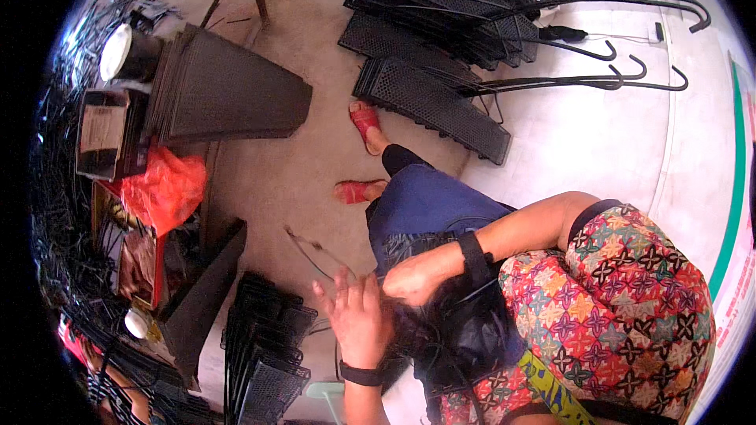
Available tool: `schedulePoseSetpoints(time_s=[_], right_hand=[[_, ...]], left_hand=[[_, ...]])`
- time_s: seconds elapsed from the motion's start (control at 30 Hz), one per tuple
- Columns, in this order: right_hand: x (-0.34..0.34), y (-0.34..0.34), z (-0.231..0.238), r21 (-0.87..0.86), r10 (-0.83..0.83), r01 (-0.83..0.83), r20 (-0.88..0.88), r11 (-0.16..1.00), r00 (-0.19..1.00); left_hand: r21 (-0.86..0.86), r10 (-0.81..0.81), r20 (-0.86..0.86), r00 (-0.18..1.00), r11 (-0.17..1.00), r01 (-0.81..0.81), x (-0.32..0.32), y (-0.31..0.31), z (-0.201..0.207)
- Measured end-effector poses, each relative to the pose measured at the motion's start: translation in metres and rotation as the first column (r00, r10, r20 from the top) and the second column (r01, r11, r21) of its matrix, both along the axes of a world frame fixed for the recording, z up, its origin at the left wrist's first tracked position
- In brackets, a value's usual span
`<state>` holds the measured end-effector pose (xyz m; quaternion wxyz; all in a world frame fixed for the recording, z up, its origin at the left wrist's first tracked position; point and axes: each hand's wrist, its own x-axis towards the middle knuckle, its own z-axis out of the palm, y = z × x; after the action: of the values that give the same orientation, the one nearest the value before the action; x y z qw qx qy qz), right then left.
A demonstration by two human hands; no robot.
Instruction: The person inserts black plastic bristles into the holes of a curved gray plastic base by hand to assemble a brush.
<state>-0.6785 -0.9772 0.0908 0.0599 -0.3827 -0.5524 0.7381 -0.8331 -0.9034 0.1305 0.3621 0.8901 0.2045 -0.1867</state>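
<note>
One red bag (167,189), contents hidden, lies beside one box (99,156). Left hand (358,323) spreads near one strand (298,247); right hand (417,275) curls, whatever it grips indiscernible.

We see a brownish floor (268,169) — paler under bright light rightward — and a green stripe (738,149) beyond.

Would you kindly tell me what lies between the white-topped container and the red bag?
The head view shows a dark box between the container and bag.
</note>
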Motion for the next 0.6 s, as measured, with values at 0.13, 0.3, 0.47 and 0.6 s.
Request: schedulePoseSetpoints(time_s=[0.13,0.3,0.47,0.6], right_hand=[[-0.003,-0.015,-0.016,0.035,-0.343,0.365,-0.273,0.930,0.899],[-0.008,-0.027,-0.012,-0.204,-0.338,0.283,-0.327,0.937,0.883],[0.008,-0.023,-0.021,-0.101,-0.509,0.499,-0.174,0.861,0.843],[0.072,-0.028,-0.036,0.164,-0.805,0.809,0.325,0.565,0.496]], left_hand=[[-0.441,0.286,-0.316,0.905,0.800,-0.407,-0.030,-0.025,-0.016],[-0.511,0.459,0.093,0.883,0.783,-0.354,-0.034,-0.038,-0.016],[-0.632,0.472,-0.470,0.746,0.411,-0.657,-0.031,-0.037,-0.008],[-0.612,0.416,-0.367,0.832,0.565,-0.553,-0.052,-0.043,-0.024]])
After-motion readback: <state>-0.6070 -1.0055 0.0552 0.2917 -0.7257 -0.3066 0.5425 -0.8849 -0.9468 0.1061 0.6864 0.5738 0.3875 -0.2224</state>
